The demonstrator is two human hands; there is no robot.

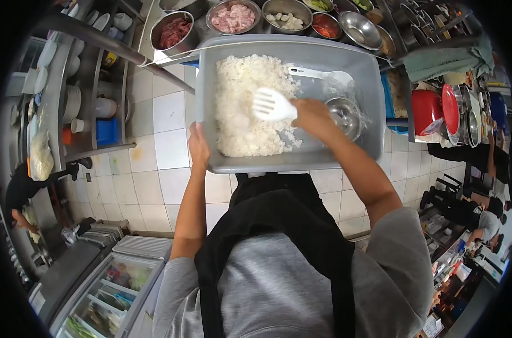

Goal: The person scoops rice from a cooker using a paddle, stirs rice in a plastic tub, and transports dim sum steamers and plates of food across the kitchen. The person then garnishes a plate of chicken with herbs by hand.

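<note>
A large grey plastic tub spans the view in front of me, with a heap of cooked white rice filling its left part. My right hand is closed around the handle of a white slotted spatula, whose slotted head is over the rice. At the tub's left wall, my left hand grips the rim near the front corner. Inside the tub's right side lie a white long-handled spoon, a steel bowl partly behind my right hand, and some clear plastic.
Behind the tub stand steel bowls of red meat, pale pink meat and white pieces. A metal rail crosses the upper left. Right are a green cloth and red container. A glass-topped chiller stands lower left; other people work at both sides.
</note>
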